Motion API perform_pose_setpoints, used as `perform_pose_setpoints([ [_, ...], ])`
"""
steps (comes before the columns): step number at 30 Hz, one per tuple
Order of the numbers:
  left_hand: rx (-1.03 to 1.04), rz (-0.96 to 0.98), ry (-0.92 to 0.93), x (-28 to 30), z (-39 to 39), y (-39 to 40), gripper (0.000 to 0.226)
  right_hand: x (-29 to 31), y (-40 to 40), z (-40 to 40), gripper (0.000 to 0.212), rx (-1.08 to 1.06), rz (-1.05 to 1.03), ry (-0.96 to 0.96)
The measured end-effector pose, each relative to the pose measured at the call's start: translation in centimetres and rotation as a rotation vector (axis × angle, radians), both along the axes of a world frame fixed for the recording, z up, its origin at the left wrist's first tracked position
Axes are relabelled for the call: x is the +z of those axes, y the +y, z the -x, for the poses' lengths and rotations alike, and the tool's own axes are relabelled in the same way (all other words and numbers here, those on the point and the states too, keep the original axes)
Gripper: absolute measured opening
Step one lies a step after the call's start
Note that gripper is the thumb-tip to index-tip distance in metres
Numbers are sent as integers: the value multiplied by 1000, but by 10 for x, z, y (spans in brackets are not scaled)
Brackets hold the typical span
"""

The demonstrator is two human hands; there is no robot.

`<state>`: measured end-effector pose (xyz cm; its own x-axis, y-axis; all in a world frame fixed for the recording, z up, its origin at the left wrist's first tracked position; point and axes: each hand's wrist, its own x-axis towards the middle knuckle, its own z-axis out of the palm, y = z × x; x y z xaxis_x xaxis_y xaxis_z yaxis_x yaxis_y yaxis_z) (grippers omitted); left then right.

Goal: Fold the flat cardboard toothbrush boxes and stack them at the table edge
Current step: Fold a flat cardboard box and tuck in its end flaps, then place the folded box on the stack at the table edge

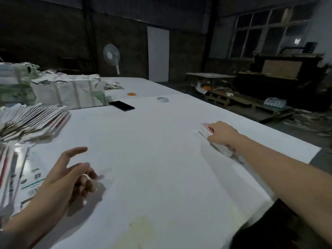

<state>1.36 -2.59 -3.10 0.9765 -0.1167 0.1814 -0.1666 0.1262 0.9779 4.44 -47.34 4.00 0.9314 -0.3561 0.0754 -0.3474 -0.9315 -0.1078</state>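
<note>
My right hand (pixel 221 134) reaches far right and rests on a folded white toothbrush box (pixel 206 132) with a red patch, lying on the white table (pixel 161 159) near its right edge. The hand covers the box's middle, fingers closed over it. My left hand (pixel 71 173) hovers over the table at the lower left, fingers loosely apart and holding nothing. A fanned pile of flat unfolded boxes (pixel 30 119) lies at the far left. More flat boxes (pixel 16 173) with red and green print lie at the left edge.
Wrapped white bundles (pixel 70 90) stand at the back left. A black phone (pixel 122 105), a tape roll (pixel 163 99) and an orange ring (pixel 131 94) lie farther back. The table's right edge (pixel 269 200) drops to dark floor. A fan (pixel 111 55) stands behind.
</note>
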Motion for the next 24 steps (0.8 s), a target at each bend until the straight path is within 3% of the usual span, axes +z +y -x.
perform_pose_setpoints([
  [3, 4, -23, 10, -1, -2, 0, 35, -15, -33, 7, 41, -101, 24, 19],
  [6, 3, -40, 38, -1, -2, 0, 30, -17, -40, 3, 55, -176, 173, 38],
  [9, -3, -33, 60, 4, 4, -4, 27, -11, -15, -8, 51, -79, 215, -38],
  [17, 75, -92, -40, 17, 19, -13, 26, -7, 182, -15, 39, 476, -314, -247],
  [24, 383, -416, -600, 20, 25, 1, 19, -14, 324, -7, 11, 777, -617, -86],
])
